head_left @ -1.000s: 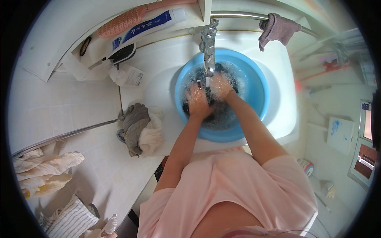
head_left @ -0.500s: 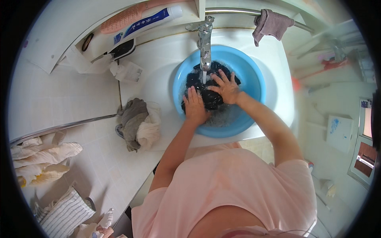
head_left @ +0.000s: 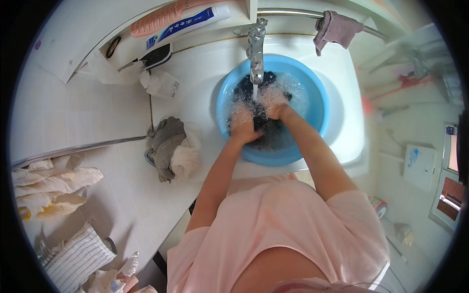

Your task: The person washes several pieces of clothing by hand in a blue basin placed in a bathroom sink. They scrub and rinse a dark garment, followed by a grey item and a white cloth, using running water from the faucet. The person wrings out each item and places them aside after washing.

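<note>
A light-blue plastic basin (head_left: 320, 105) stands in the white washbasin below a running metal tap (head_left: 257, 51). Dark, soaked cloth (head_left: 260, 122) lies in its bubbly water, partly under the surface. My left hand (head_left: 243, 124) presses into the water on the cloth's left side, thumb held apart and fingers veiled by foam. On the cloth's right side, my right hand (head_left: 274, 105) is sunk to about the wrist. Bubbles hide its fingers, so its grip does not show. Water from the tap falls between my two hands.
Left of the basin, a grey cloth (head_left: 167, 141) and a cream cloth (head_left: 185, 156) lie on the counter edge. A shelf holds a blue-and-white tube (head_left: 193, 22) and a pink comb (head_left: 156, 20). A mauve cloth (head_left: 337, 29) hangs on the metal rail. Striped fabric (head_left: 80, 256) lies lower left.
Both hands have gone down from the top of the dark cloth into the water, pushing the cloth lower. More foam and splashing now cover the fingers.
</note>
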### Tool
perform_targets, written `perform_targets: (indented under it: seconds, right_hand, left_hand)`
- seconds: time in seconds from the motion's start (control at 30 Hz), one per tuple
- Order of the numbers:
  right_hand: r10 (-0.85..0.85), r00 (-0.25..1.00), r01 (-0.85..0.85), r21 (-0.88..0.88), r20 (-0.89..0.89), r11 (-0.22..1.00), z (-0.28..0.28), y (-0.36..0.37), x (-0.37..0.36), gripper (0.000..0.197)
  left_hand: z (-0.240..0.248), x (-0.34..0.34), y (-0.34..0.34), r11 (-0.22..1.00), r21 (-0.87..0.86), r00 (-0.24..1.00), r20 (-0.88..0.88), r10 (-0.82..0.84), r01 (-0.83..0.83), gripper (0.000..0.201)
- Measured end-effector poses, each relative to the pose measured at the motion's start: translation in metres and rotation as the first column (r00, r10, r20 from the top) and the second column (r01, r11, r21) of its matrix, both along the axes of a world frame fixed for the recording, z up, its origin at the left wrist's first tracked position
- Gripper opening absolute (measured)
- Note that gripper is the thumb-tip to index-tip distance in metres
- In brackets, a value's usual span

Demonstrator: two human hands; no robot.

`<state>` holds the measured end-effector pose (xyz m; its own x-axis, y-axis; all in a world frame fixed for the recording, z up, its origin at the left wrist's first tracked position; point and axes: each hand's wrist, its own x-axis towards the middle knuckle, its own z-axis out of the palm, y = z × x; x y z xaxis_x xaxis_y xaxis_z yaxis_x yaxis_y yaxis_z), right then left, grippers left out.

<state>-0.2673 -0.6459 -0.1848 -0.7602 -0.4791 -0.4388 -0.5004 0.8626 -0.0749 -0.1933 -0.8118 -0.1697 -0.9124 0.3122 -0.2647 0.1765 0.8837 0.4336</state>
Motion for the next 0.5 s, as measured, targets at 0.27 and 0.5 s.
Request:
perform_targets:
  seconds: [0.27,0.5]
  right_hand:
    - [-0.350,0.937,0.318,-0.398,-0.009,0.861,0.067,0.026,0.066,0.051]
    - [-0.435,0.880,0.364,-0.859,0.191,0.360,0.237,0.016,0.074,0.039]
  left_hand:
    - [0.053,0.021,-0.037,0.949,0.266,0.979,0.160,0.129,-0.169,0.102]
    - [0.128,0.029,-0.025,0.859,0.506,0.992,-0.043,0.117,-0.079,0.101]
